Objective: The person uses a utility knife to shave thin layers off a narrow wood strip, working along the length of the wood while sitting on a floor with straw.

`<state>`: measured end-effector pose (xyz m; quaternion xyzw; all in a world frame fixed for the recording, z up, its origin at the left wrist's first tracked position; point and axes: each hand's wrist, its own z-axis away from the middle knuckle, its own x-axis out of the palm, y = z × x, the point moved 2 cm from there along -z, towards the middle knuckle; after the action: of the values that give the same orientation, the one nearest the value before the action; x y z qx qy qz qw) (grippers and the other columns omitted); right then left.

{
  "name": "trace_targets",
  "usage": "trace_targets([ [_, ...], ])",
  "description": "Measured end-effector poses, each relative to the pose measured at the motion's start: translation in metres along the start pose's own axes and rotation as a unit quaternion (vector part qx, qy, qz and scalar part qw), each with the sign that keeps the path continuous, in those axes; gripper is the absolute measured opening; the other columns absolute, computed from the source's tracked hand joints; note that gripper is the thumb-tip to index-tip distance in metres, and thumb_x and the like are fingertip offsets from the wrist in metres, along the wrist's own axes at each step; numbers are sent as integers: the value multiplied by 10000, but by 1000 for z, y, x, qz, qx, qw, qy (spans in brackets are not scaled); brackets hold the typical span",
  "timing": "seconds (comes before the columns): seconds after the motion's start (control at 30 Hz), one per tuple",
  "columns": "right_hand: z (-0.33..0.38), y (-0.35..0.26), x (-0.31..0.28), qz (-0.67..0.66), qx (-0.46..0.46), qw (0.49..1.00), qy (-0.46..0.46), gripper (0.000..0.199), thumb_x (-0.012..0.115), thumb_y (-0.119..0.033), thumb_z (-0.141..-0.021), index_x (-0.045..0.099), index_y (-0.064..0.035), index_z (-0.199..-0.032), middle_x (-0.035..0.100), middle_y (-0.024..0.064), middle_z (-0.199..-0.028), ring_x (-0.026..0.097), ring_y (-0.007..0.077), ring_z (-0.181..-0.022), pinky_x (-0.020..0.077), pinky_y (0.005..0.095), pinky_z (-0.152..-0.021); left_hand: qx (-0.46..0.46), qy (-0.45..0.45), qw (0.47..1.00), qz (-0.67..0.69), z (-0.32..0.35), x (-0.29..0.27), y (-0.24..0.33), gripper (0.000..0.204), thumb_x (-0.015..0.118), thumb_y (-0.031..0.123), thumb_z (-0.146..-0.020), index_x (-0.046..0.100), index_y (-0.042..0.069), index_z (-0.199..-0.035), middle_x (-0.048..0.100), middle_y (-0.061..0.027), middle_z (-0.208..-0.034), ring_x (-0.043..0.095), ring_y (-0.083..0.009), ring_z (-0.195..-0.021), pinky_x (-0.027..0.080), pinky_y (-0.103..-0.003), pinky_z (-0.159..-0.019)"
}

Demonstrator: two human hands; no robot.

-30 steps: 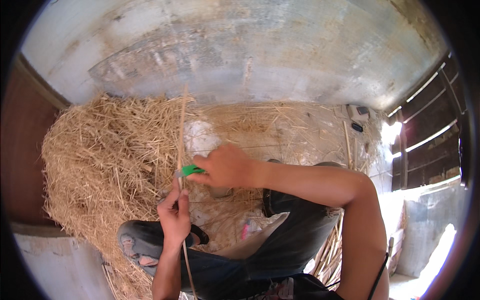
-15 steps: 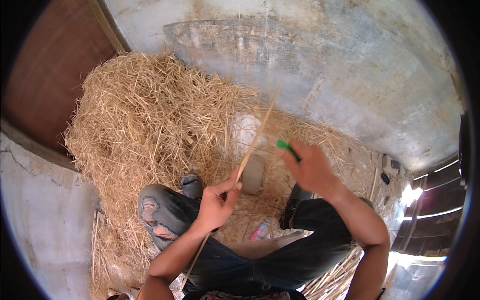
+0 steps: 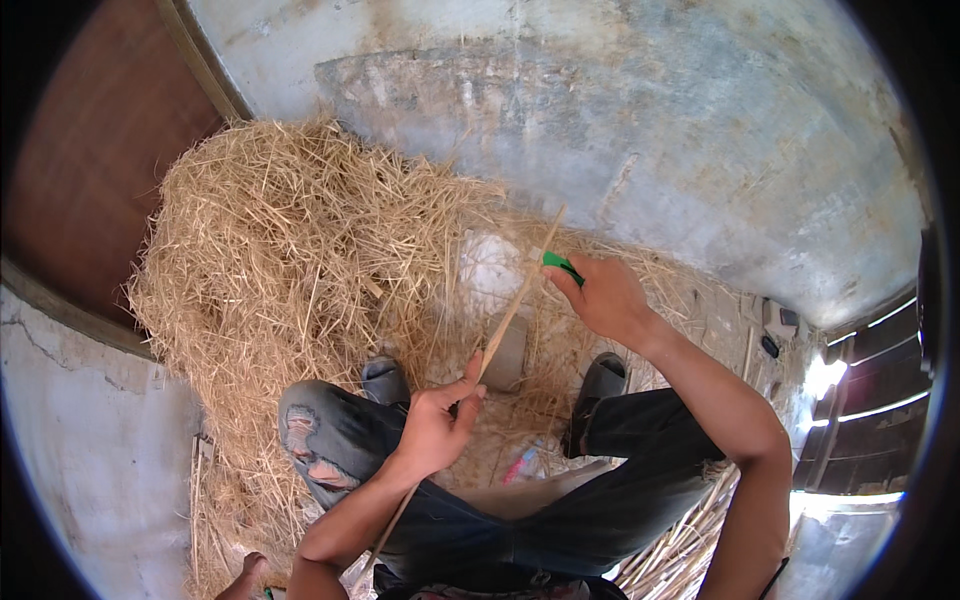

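Note:
A long, thin, tan cane or bamboo strip (image 3: 516,301) runs slantwise from beneath my left forearm up toward the wall. My left hand (image 3: 436,425) is closed round it between my knees, thumb and forefinger along its length. Farther up and to the right, my right hand (image 3: 606,297) grips a green-handled cutter knife (image 3: 561,266). The knife's front end is beside the upper part of the strip; its blade is too small to make out, and I cannot tell whether it touches.
Loose straw (image 3: 300,225) is heaped at the left against the stained wall (image 3: 640,110). A block (image 3: 507,352) lies between my sandalled feet. Several cut canes (image 3: 680,530) lie under my right thigh. Part of another person's limb (image 3: 250,578) shows at the lower left edge.
My right hand has moved slightly up and left, bringing the cutter knife up to the strip. The strip's far tip sits lower. Another person's limb has come in at lower left.

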<state>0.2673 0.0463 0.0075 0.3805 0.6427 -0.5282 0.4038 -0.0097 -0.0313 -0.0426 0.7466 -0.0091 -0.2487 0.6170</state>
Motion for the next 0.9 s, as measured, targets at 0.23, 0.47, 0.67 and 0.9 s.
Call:
trace_targets([
  [0.23, -25, 160, -49, -14, 244, 952, 185, 654, 489, -519, -1032, 651, 58, -771, 681, 265, -770, 640, 483, -745, 490, 512, -704, -6, -66, 998, -3, 10, -2, 27, 375, 636, 43, -948, 629, -26, -1316, 485, -87, -636, 429, -56, -583, 411, -259, -548],
  [0.47, 6, 92, -42, -100, 151, 971, 155, 564, 550, -472, -1020, 635, 27, -770, 569, 213, -599, 540, 286, -539, 437, 455, -571, -63, 2, 998, 18, -1, -10, 13, 148, 659, 37, -951, 702, -97, -996, 691, -148, -871, 513, -27, -706, 453, -249, -631],
  [0.67, 39, -44, 2, -123, -20, 990, -62, 415, 593, -440, -998, 656, -48, -879, 642, 206, -665, 640, 428, -629, 497, 508, -573, -30, 20, 999, 19, -2, -4, -2, 181, 673, 30, -926, 714, -65, -1074, 627, -237, -1200, 600, -40, -770, 498, -256, -692],
  [0.9, 48, -55, 10, -112, -83, 987, -74, 372, 620, -408, -987, 659, -48, -902, 590, 228, -594, 597, 458, -559, 475, 522, -536, -24, 28, 997, -65, -8, 3, 12, 314, 678, 3, -882, 715, -14, -1194, 714, -211, -828, 627, -146, -581, 485, -292, -571],
])
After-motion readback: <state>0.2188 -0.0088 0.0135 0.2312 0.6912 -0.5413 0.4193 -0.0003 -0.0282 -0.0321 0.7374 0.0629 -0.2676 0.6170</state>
